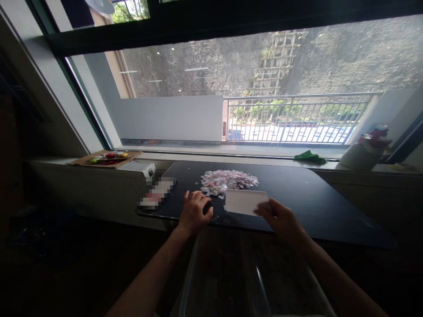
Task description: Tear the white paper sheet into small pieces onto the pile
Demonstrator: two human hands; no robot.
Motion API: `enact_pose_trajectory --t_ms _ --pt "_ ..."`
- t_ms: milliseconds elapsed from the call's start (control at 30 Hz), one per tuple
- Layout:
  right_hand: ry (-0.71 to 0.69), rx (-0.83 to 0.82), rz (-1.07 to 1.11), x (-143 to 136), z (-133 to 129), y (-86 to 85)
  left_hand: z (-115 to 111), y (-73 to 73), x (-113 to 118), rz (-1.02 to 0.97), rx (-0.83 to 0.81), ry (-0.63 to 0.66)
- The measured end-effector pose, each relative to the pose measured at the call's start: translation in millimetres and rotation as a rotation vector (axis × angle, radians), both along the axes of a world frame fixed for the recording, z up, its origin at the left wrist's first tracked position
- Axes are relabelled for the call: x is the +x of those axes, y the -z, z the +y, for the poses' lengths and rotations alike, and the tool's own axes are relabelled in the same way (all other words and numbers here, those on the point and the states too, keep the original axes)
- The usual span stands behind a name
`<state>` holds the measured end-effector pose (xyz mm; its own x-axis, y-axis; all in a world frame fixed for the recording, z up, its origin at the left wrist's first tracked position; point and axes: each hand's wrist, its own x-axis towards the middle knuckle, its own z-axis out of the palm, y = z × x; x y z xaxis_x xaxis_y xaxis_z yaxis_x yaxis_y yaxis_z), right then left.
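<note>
A flat white card (243,201) with a small hole near one corner is pinched at its right end by my right hand (279,215). It is held low over the front of a dark table (284,176), close to a heap of small pale and pinkish paper-like pieces (228,179). My left hand (194,209) rests at the table's front edge, left of the card. Its fingers are bent and its thumb stands apart, with nothing visible in it. A few loose pieces lie between this hand and the card.
Below the table edge is a clear plastic container (224,273). A blurred-out object (158,193) lies at the table's left end. Along the window sill are cardboard with colourful items (109,158), a green cloth-like thing (310,157) and a grey bag-like object (361,152).
</note>
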<state>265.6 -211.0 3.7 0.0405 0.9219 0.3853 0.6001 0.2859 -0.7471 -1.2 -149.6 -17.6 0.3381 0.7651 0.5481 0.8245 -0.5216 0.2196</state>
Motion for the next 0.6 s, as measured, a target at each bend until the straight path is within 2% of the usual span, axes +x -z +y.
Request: enact_pose_trajectory --t_ms 133,233,467,600 --pt "-0.081 0.017 -0.123 3 -11 0.8 0 0.9 0 -0.006 0.006 0.002" --pt "-0.084 0.045 -0.146 9 -18 -0.7 0 1.5 0 -0.013 0.013 0.004" --pt "-0.054 0.022 -0.088 4 -11 2.0 0 0.5 0 -0.007 0.013 0.001" --pt "-0.036 -0.048 0.054 11 -12 9.4 -1 -0.8 0 -0.011 0.002 0.002"
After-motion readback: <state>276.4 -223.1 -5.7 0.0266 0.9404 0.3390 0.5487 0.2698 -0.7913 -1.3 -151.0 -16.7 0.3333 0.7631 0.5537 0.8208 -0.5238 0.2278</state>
